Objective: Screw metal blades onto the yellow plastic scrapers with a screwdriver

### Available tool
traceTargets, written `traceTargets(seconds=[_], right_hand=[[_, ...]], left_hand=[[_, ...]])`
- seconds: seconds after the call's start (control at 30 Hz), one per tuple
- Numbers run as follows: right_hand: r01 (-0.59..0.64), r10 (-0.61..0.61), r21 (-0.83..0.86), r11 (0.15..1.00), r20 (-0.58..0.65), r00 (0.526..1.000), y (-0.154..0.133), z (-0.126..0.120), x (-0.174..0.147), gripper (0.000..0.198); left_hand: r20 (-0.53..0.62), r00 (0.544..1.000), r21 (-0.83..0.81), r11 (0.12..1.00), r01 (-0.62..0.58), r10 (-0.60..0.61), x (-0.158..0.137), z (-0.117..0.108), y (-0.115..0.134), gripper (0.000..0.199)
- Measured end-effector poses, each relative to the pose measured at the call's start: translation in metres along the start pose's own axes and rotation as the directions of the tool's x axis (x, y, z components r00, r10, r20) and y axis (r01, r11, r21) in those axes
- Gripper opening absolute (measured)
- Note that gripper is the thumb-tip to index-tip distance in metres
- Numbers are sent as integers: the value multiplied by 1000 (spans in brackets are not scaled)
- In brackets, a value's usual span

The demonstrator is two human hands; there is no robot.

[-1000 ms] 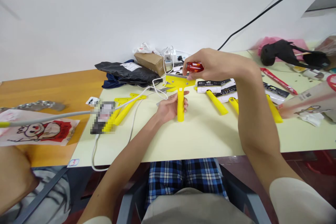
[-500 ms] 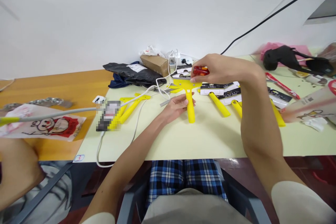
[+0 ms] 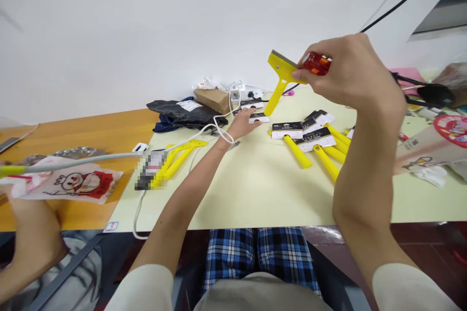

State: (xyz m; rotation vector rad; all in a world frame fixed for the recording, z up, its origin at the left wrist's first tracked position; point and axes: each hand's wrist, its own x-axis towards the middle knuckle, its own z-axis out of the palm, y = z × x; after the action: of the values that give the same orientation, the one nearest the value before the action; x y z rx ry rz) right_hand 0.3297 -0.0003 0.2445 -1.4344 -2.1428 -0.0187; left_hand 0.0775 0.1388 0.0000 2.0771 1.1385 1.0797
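Observation:
My right hand (image 3: 350, 70) is raised above the table, its fingers closed on one end of a yellow scraper (image 3: 282, 77) with a flat metal blade edge. In the same grip is a red, see-through screwdriver handle (image 3: 316, 64); its shaft is hidden. The scraper tilts, with its handle pointing down and left. My left hand (image 3: 245, 124) reaches to the back with fingers stretched apart, close by a black-and-white packaging card (image 3: 260, 117). Whether it touches the card I cannot tell. A white cable (image 3: 222, 131) loops beside my left wrist.
Several yellow scraper handles (image 3: 297, 151) and packaging cards (image 3: 315, 140) lie to the right. More yellow scrapers (image 3: 178, 160) are on the left near a pixelated item. A black plastic bag (image 3: 186, 112) and cardboard box (image 3: 213, 101) stand behind. A drink cup (image 3: 430, 148) is far right.
My right hand has lifted the scraper and screwdriver up and to the right. My left hand has let go of the scraper and moved back toward the cards.

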Motion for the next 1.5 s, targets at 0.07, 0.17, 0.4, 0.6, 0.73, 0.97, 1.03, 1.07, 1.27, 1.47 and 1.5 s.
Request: traceTargets(seconds=[0.07,0.17,0.4,0.6,0.73,0.97,1.03,1.07,1.27,1.47,1.5], right_hand=[[15,-14,17,1000,-59,998,6,0,0,27],[21,-18,39,999,-100,995,12,-1,0,28],[30,-25,40,999,-125,992,15,-6,-2,30],[28,-21,68,997,-104,994,13,-8,-3,23],[36,-32,25,999,-141,990,7,-6,-3,18],[119,-116,22,993,-117,986,-4,5,-1,14],[141,-138,15,990,-111,984,-7,8,1,12],[153,-151,11,988,-103,983,-8,9,2,12],[118,-117,43,992,-20,993,-18,20,7,18],[101,-97,45,994,-79,992,-25,28,12,20],[93,-84,74,993,-111,990,-25,29,12,17]], left_hand=[[94,996,232,973,-14,-8,14,1,-12,62],[172,985,386,920,-64,-4,18,1,-23,54],[178,969,394,890,-229,171,6,-10,-20,42],[181,920,340,856,-390,347,-49,-28,3,48],[317,874,336,819,-466,367,-101,-41,22,40],[368,928,271,949,-160,52,-128,-49,49,72],[310,947,332,943,-22,-87,-130,-41,51,96],[285,949,370,929,20,-134,-131,-36,52,110],[217,972,383,924,0,-90,-139,-14,43,120],[-152,982,167,982,-89,115,-139,-19,40,131],[-207,970,129,986,-103,129,-140,-19,41,132]])
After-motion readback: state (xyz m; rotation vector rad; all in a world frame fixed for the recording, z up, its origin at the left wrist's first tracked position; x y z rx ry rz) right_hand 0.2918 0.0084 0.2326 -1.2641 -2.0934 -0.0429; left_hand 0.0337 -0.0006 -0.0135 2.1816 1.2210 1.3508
